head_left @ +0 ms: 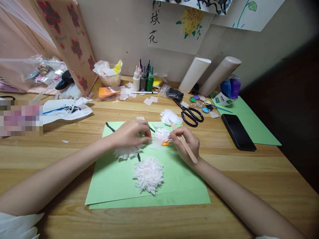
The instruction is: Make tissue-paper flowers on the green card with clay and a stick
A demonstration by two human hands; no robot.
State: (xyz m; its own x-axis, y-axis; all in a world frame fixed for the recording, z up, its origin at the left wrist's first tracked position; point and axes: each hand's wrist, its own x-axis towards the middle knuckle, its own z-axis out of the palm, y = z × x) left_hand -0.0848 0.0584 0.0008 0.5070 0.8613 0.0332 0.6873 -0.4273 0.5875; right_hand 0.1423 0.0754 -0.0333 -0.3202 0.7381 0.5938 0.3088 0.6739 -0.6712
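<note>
Green paper (179,186) lies on the wooden table, bearing black painted stems and ruffled white tissue flowers. The fullest flower (149,175) sits near the paper's front edge; another flower (128,152) is partly hidden under my left hand. My left hand (134,133) is closed, its fingertips pinched at the edge of a thin white piece of tissue paper (156,143). Between my hands is a smaller tissue flower (161,134) with an orange patch (165,143) below it. My right hand (188,142) grips a flat wooden craft stick (187,150), its fingertips touching that flower's right side.
Behind the paper are a tissue stack (170,117), black-handled scissors (190,114), paint bottles (143,79) and a plastic cup (109,74). A phone (238,131) rests at right. A painted cardboard piece (72,46) stands at left, with a stained tissue (68,109) before it.
</note>
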